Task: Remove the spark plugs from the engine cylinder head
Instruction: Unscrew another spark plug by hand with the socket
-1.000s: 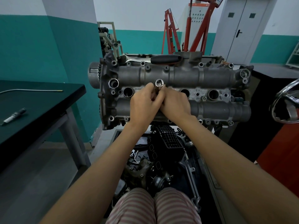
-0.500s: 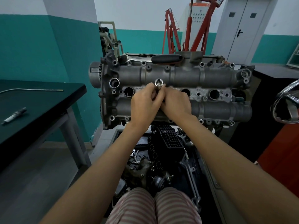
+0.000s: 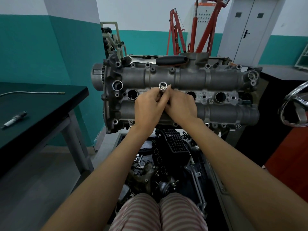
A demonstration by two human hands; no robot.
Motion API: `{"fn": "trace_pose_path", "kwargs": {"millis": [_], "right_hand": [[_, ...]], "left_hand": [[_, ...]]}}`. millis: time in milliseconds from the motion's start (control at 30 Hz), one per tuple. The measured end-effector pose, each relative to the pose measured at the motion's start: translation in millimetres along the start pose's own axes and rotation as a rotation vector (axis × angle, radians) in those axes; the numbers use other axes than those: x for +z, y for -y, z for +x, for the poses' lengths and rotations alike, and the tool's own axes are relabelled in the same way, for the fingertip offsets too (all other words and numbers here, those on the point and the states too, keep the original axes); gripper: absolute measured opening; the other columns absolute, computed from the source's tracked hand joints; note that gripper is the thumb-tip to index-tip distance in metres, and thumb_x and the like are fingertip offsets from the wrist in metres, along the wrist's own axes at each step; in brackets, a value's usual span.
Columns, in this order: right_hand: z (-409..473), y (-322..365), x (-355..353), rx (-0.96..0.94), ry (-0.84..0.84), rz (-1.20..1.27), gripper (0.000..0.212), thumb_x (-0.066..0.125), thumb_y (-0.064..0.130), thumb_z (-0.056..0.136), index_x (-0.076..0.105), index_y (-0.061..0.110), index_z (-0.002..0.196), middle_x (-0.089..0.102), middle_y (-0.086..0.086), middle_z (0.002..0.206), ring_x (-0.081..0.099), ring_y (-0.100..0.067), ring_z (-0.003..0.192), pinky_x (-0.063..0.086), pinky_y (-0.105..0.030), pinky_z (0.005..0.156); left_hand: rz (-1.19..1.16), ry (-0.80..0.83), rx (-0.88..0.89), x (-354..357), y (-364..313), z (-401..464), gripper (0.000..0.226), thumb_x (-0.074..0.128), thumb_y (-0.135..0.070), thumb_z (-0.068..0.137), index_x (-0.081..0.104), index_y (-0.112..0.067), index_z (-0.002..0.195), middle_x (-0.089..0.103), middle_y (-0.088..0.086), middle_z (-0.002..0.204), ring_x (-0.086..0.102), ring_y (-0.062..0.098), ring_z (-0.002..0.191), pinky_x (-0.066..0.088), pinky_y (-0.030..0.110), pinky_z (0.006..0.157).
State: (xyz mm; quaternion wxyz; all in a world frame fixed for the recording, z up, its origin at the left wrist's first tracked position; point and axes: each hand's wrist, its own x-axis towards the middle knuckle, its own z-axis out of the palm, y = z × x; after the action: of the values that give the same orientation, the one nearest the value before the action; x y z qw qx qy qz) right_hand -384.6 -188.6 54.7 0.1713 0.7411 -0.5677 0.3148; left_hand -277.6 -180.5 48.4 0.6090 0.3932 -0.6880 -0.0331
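In the head view, both hands are meeting over the middle of the cylinder head (image 3: 216, 80), at the second plug well from its left end. The left hand (image 3: 147, 108) is curling its fingers round a socket (image 3: 162, 88), whose open top is showing just above the fingertips; what is lying inside it cannot be told. The right hand (image 3: 180, 104) is pressing in beside the left, its fingertips pinching the same socket from the other side. An open well (image 3: 132, 94) is sitting just left of the left fingers, and two more (image 3: 191, 95) (image 3: 220, 97) are lying to the right of the right fingers. A ratchet (image 3: 171, 60) is resting beyond the fingertips on the far edge. Well left of both hands, a spark plug (image 3: 14, 117) is lying on a dark table (image 3: 50, 104).
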Motion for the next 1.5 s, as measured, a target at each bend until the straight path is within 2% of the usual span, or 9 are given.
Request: {"fn": "trace_pose_path", "kwargs": {"millis": [200,300,467,600,767,900,1167,1333,1500], "right_hand": [[0.8,2.0,0.0,0.002,0.027,-0.003,0.02,0.039,0.029,0.093,0.046,0.01,0.096,0.061,-0.004,0.091,0.059,-0.027,0.078,0.027,-0.031,0.056],[0.1,1.7,0.0,0.001,0.027,0.028,0.017,0.038,0.03,0.095,0.037,0.013,0.093,0.06,-0.004,0.092,0.058,-0.028,0.079,0.024,-0.031,0.055],[0.5,0.6,0.3,0.001,0.021,-0.041,0.032,0.039,0.039,0.092,0.051,0.012,0.105,0.064,-0.007,0.091,0.061,-0.028,0.082,0.033,-0.033,0.061],[-0.5,1.2,-2.0,-0.014,0.001,0.005,0.026,0.04,0.03,0.093,0.057,0.011,0.099,0.064,-0.009,0.085,0.06,-0.031,0.077,0.028,-0.031,0.058],[0.1,1.1,-0.6,-0.023,0.018,-0.01,0.022,0.039,0.029,0.094,0.047,0.009,0.097,0.062,-0.006,0.09,0.059,-0.028,0.078,0.026,-0.031,0.056],[-0.3,0.6,-0.3,-0.004,0.012,0.05,0.018,0.039,0.031,0.094,0.038,0.013,0.092,0.061,-0.006,0.089,0.059,-0.03,0.077,0.024,-0.032,0.054],[-1.9,1.6,-1.8,-0.024,-0.033,0.024,0.028,0.042,0.031,0.093,0.06,0.01,0.091,0.065,-0.009,0.083,0.061,-0.032,0.073,0.026,-0.03,0.056],[-0.6,1.2,-0.4,-0.027,0.019,-0.016,0.022,0.038,0.028,0.095,0.049,0.009,0.1,0.06,-0.005,0.095,0.059,-0.027,0.081,0.031,-0.032,0.058],[-0.8,1.4,-0.6,-0.01,0.017,0.015,0.024,0.036,0.032,0.097,0.045,0.01,0.1,0.06,-0.004,0.096,0.058,-0.026,0.083,0.03,-0.033,0.058]], "left_hand": [[0.003,0.015,-0.015,-1.1,-1.5,-2.9,0.03,0.057,-0.026,0.09,0.051,-0.002,0.074,0.048,0.005,0.055,0.044,0.016,0.051,0.033,0.023,0.05],[0.006,0.019,-0.03,-0.7,-0.7,-2.4,0.023,0.055,-0.022,0.089,0.049,-0.005,0.075,0.044,-0.003,0.055,0.042,0.012,0.051,0.033,0.02,0.05],[-0.012,0.007,-0.038,0.7,1.6,-0.7,0.034,0.057,-0.023,0.091,0.047,-0.008,0.062,0.035,-0.009,0.046,0.034,0.011,0.045,0.029,0.024,0.048],[-0.011,-0.003,-0.017,0.5,-0.2,-0.7,0.039,0.058,-0.027,0.091,0.045,-0.009,0.059,0.033,-0.01,0.044,0.032,0.01,0.044,0.028,0.025,0.048],[0.008,0.019,-0.017,-1.4,-1.4,-2.5,0.028,0.057,-0.023,0.089,0.05,-0.002,0.073,0.045,0.003,0.055,0.041,0.014,0.05,0.032,0.023,0.049],[-0.011,0.009,-0.031,-0.9,-1.0,-2.2,0.021,0.056,-0.017,0.088,0.049,-0.005,0.073,0.043,-0.001,0.055,0.041,0.013,0.051,0.032,0.02,0.049],[-0.05,-0.025,0.002,1.2,-0.7,1.2,0.045,0.059,-0.021,0.09,0.034,-0.018,0.053,0.029,-0.013,0.043,0.028,0.008,0.041,0.025,0.018,0.047],[-0.019,0.013,-0.006,0.1,0.6,-2.4,0.031,0.057,-0.022,0.089,0.048,-0.001,0.068,0.038,-0.002,0.051,0.036,0.013,0.049,0.031,0.023,0.049],[-0.009,0.009,-0.029,-0.3,0.0,-1.9,0.024,0.056,-0.018,0.089,0.047,-0.005,0.069,0.04,-0.005,0.052,0.037,0.011,0.049,0.031,0.02,0.049]]}}
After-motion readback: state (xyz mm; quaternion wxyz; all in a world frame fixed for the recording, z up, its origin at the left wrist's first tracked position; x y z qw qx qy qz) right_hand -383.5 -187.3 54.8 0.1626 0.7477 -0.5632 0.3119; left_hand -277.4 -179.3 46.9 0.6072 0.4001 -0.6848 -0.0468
